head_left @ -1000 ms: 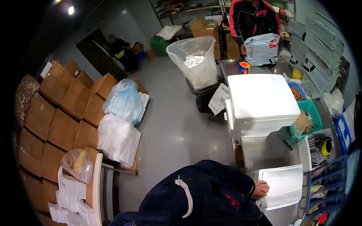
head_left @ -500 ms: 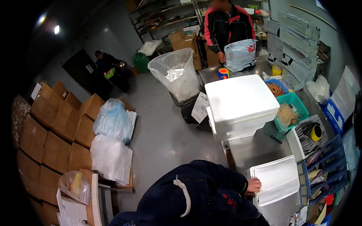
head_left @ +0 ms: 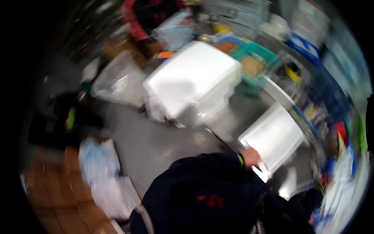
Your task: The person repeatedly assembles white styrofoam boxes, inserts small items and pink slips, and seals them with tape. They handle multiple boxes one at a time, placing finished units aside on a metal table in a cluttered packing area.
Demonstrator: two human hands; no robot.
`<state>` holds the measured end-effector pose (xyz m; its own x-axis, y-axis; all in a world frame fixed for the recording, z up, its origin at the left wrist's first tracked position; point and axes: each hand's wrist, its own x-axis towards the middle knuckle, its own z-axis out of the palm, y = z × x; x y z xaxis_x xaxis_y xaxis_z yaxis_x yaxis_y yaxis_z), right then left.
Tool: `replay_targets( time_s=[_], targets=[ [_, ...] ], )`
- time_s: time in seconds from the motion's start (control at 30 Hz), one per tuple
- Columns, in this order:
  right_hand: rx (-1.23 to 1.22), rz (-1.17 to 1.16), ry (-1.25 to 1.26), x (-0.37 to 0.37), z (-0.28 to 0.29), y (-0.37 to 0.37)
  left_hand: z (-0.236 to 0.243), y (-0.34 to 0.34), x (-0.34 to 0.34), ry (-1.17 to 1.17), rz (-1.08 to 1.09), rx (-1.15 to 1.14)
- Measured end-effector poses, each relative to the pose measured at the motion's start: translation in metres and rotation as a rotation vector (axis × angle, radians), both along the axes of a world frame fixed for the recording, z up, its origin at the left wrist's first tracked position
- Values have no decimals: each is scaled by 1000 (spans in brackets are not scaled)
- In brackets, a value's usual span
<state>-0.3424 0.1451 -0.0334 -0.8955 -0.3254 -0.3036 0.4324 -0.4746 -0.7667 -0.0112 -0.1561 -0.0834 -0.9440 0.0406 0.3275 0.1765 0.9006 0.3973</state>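
On the metal table in front of me lies a white foam box (head_left: pixel 274 136), tilted in the picture by the turned view. My left hand (head_left: pixel 251 157) holds its near left edge, fingers bent over the rim. Far to the right, my right hand (head_left: pixel 324 180) reaches toward white plastic bags (head_left: pixel 337 195) at the table's side. Motion blur smears its fingers, so whether it grips anything cannot be made out.
Stacked white foam boxes (head_left: pixel 194 76) stand on the table beyond. Behind them are a green basket (head_left: pixel 269 54) and yellow tape (head_left: pixel 293 72). A co-worker's hand (head_left: pixel 155 47) is by a grey bag (head_left: pixel 175 30). Cardboard boxes (head_left: pixel 64 195) and a clear waste bag (head_left: pixel 119 80) stand left.
The view has swung toward the right and blurred. My right hand has come into view at the right side, near the plastic bags. My left hand stays at the foam box's edge.
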Motion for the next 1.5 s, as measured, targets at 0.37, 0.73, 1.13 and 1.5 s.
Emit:
replay_targets(
  time_s=[0.37, 0.73, 1.13, 1.5],
  targets=[
    [203, 223, 210, 193, 20, -136, 57, -38, -20, -96, 360, 1052],
    [193, 245, -96, 217, 18, -119, 43, -153, -28, -264, 138, 1512],
    [598, 256, 271, 254, -16, -133, 74, -137, -94, 70, 255, 177],
    [964, 111, 706, 256, -1, -120, 35, -44, -267, -206, 88, -254]
  ],
)
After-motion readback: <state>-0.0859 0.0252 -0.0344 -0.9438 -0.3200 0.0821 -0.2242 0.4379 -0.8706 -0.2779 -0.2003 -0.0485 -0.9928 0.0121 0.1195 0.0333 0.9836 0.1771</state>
